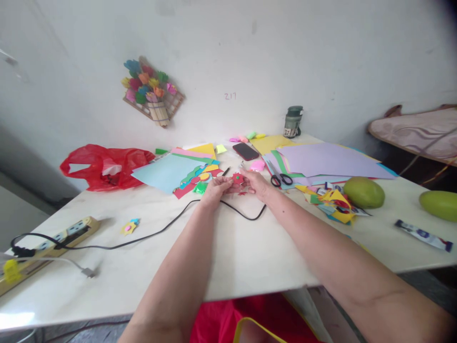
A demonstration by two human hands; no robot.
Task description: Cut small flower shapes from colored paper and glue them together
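A small red paper piece with a green centre (237, 178) is between my two hands, above the middle of the white table. My left hand (217, 188) is closed on its left edge. At its right side is my right hand (256, 183), its fingers bent close to the piece; whether they grip it is too small to tell. Just left of my left hand lies a bright green packet (200, 188), with red and yellow paper circles (204, 176) behind it. Red scraps (242, 193) lie below the hands. Black-handled scissors (282, 180) rest to the right.
Coloured sheets lie left (167, 171) and right (321, 159). A phone (245, 151) is behind my hands. A black cable (143, 238) runs to a power strip (67, 234). Paper scraps (335, 202), green fruit (364, 192) and a tube (424, 235) are at right.
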